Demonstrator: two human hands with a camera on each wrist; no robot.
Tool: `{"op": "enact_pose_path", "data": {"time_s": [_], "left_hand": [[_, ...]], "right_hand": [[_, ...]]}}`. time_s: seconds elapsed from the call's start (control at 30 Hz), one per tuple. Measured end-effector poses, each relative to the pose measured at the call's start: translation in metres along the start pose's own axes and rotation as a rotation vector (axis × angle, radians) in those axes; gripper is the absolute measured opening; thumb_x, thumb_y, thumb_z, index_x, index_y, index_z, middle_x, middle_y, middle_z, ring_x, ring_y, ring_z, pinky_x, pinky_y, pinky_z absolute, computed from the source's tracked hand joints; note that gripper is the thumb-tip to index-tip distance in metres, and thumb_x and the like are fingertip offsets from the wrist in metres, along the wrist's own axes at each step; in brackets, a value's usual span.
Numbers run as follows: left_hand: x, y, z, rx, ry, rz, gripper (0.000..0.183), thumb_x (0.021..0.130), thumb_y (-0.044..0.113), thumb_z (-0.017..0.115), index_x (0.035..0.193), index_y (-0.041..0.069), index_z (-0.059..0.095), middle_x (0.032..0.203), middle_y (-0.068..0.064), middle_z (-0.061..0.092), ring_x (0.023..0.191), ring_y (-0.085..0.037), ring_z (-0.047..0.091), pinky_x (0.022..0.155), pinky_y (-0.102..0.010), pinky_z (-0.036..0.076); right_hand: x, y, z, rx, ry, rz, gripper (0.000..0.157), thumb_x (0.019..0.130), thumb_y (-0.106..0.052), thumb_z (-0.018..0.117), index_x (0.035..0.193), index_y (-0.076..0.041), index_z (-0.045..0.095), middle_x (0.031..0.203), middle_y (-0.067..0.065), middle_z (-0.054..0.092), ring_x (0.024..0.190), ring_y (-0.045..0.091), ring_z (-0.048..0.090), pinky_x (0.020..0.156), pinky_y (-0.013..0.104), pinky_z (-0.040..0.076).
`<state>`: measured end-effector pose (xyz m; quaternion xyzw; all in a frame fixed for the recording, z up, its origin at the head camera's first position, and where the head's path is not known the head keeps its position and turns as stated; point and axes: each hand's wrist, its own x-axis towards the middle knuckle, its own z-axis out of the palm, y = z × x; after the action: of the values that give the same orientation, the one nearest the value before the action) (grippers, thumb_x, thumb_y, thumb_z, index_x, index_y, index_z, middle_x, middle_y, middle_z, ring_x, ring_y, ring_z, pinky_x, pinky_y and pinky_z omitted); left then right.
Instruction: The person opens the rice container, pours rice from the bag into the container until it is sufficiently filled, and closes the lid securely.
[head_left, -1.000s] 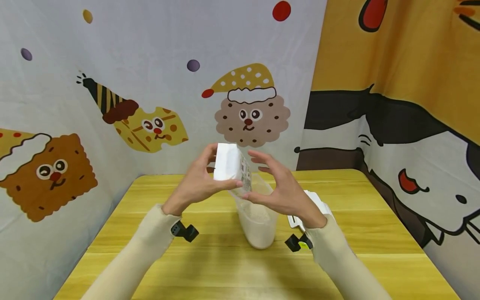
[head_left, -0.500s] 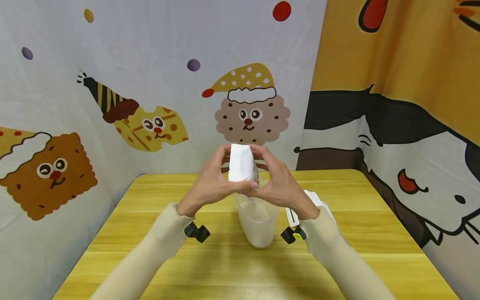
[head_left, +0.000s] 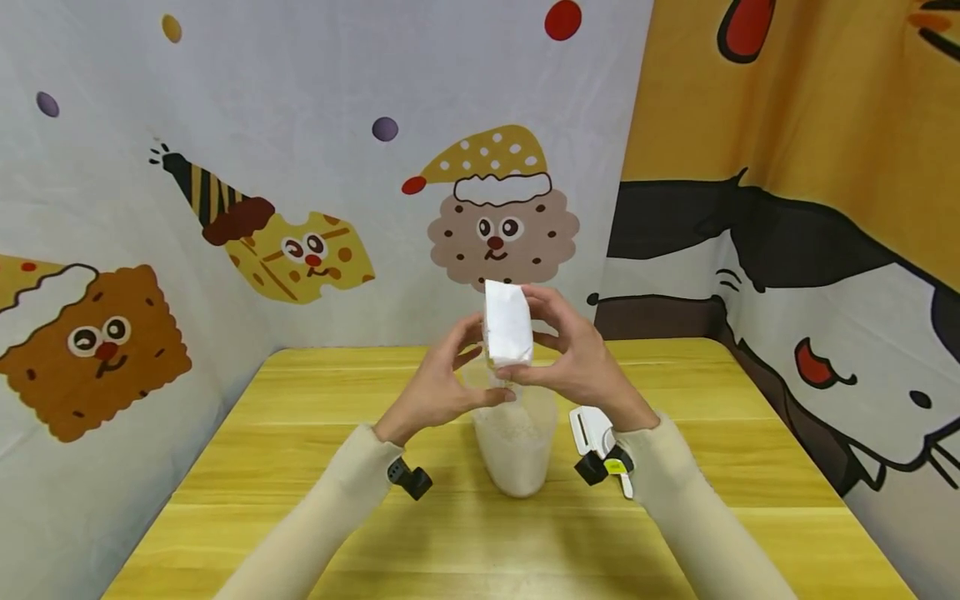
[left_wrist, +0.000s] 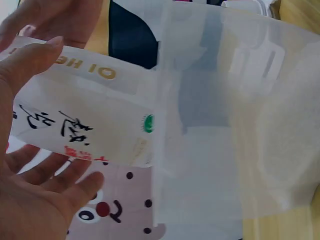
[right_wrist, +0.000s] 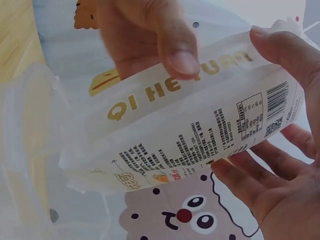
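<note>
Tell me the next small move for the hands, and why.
Probably close the left hand lightly on the white bag and shake it gently. The right hand grips the bag, whose lower end is at the mouth of the translucent container; pale grains lie inside that, and the left hand is loosely open. Whether the bag holds more cannot be told.

The packet (head_left: 508, 323) I held looked smooth and faintly glossy, paper or film; the container (head_left: 517, 462) was translucent plastic. My bench (head_left: 300, 500) had shiny wood grain, the curtain (head_left: 300, 108) and my sleeves (head_left: 330, 487) matt cloth.
</note>
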<state>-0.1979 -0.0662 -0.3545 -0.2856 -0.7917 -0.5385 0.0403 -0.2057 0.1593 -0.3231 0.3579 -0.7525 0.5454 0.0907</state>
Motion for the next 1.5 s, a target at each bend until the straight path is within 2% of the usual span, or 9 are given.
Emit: {"op": "enact_pose_path", "data": {"time_s": [0.17,0.3,0.53,0.73,0.87,1.1,1.33,1.5], "left_hand": [[-0.001,-0.006,0.006,-0.003,0.050,0.034,0.085,0.079,0.016,0.090,0.150,0.025,0.043,0.145,0.001,0.054,0.136,-0.020,0.052,0.116,-0.045,0.046],[-0.001,-0.007,0.008,0.007,0.069,0.055,0.081,0.079,0.017,0.090,0.147,0.024,0.047,0.141,0.000,0.056,0.132,-0.020,0.054,0.113,-0.044,0.049],[-0.002,-0.008,0.008,-0.011,0.043,0.051,0.084,0.080,0.016,0.089,0.150,0.027,0.044,0.144,0.001,0.055,0.136,-0.021,0.053,0.115,-0.045,0.047],[-0.003,-0.012,0.005,-0.087,0.018,0.046,0.086,0.082,0.011,0.086,0.153,0.030,0.040,0.149,0.001,0.052,0.141,-0.020,0.049,0.118,-0.045,0.044],[-0.005,-0.013,0.004,-0.127,0.017,0.040,0.087,0.082,0.008,0.086,0.153,0.029,0.040,0.148,0.001,0.052,0.140,-0.020,0.049,0.118,-0.046,0.044],[-0.007,-0.014,0.004,-0.116,0.022,0.033,0.086,0.081,0.009,0.087,0.152,0.027,0.041,0.147,0.000,0.054,0.139,-0.022,0.051,0.117,-0.047,0.045],[-0.006,-0.015,0.003,-0.135,0.030,0.027,0.084,0.082,0.012,0.086,0.151,0.027,0.042,0.145,-0.001,0.055,0.138,-0.022,0.052,0.116,-0.047,0.046],[-0.005,-0.016,0.000,-0.171,0.052,0.034,0.085,0.082,0.007,0.086,0.152,0.026,0.041,0.145,-0.002,0.054,0.138,-0.023,0.052,0.115,-0.050,0.046]], "right_hand": [[-0.001,0.003,-0.002,0.048,-0.012,-0.008,0.090,0.074,-0.003,0.091,0.149,-0.019,0.044,0.146,0.007,0.057,0.134,0.024,0.056,0.109,0.047,0.052],[-0.002,0.004,-0.003,0.058,-0.012,-0.008,0.089,0.074,0.001,0.090,0.149,-0.017,0.045,0.147,0.007,0.056,0.136,0.025,0.054,0.109,0.049,0.052],[-0.003,0.006,-0.005,0.072,-0.038,0.003,0.090,0.078,-0.001,0.088,0.153,-0.019,0.042,0.153,0.006,0.051,0.141,0.026,0.050,0.112,0.051,0.049],[-0.005,0.007,-0.009,0.118,-0.099,-0.025,0.100,0.077,0.002,0.087,0.159,-0.021,0.035,0.155,0.005,0.047,0.144,0.024,0.046,0.115,0.042,0.048],[-0.006,0.008,-0.007,0.101,-0.088,-0.020,0.095,0.078,0.001,0.087,0.157,-0.024,0.039,0.151,0.005,0.051,0.141,0.023,0.050,0.111,0.039,0.051],[-0.007,0.012,-0.005,0.053,-0.046,-0.017,0.087,0.080,-0.002,0.086,0.153,-0.024,0.045,0.146,0.005,0.057,0.136,0.023,0.056,0.106,0.042,0.055],[-0.011,0.012,-0.004,0.087,-0.063,-0.013,0.084,0.083,-0.002,0.084,0.154,-0.024,0.044,0.151,0.003,0.053,0.139,0.023,0.053,0.108,0.041,0.054],[-0.018,0.014,-0.005,0.069,-0.077,0.016,0.084,0.084,-0.006,0.085,0.155,-0.022,0.043,0.154,-0.001,0.049,0.142,0.025,0.049,0.112,0.044,0.050]]}}
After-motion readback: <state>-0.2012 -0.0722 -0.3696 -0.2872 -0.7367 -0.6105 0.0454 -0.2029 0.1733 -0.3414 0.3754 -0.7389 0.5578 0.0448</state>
